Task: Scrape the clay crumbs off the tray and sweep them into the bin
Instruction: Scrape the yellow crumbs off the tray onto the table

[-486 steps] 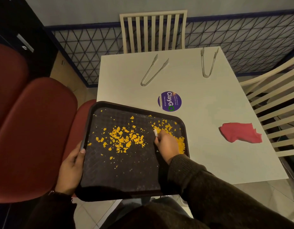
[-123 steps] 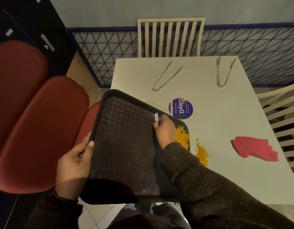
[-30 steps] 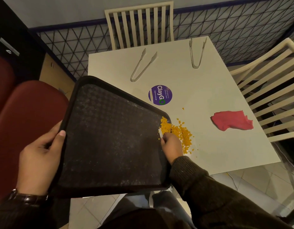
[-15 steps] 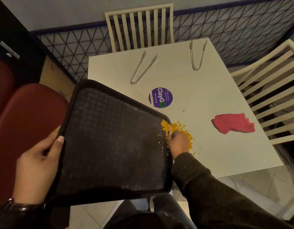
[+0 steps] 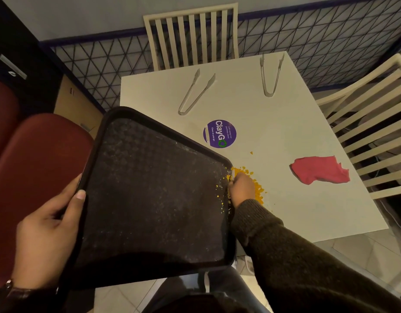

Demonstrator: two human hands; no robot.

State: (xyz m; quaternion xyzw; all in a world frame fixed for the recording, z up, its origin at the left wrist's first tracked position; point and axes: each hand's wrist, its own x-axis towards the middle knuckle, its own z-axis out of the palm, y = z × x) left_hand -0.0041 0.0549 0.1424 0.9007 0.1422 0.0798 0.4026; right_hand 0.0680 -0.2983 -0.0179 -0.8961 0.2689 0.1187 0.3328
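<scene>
A dark textured tray (image 5: 150, 195) is held tilted, its right edge down at the white table (image 5: 274, 211). My left hand (image 5: 48, 227) grips its left rim, thumb on top. My right hand (image 5: 241, 187) is at the tray's right edge, fingers closed on a small white scraper (image 5: 232, 175). Orange clay crumbs (image 5: 258, 188) lie in a pile on the table just beyond that hand, partly hidden by it. A few specks (image 5: 222, 195) cling to the tray near its right rim. No bin is in view.
Two metal tongs (image 5: 195, 93) (image 5: 270, 75) lie at the table's far side. A purple round sticker (image 5: 219, 133) sits mid-table and a red cloth (image 5: 319, 169) to the right. Cream slatted chairs stand behind (image 5: 190, 35) and right (image 5: 371, 123); red seats (image 5: 32, 177) are at left.
Since a second ago my right hand has slid the scraper along the tray's right edge over the crumb pile. The tray stays tilted and a few specks have scattered near its rim.
</scene>
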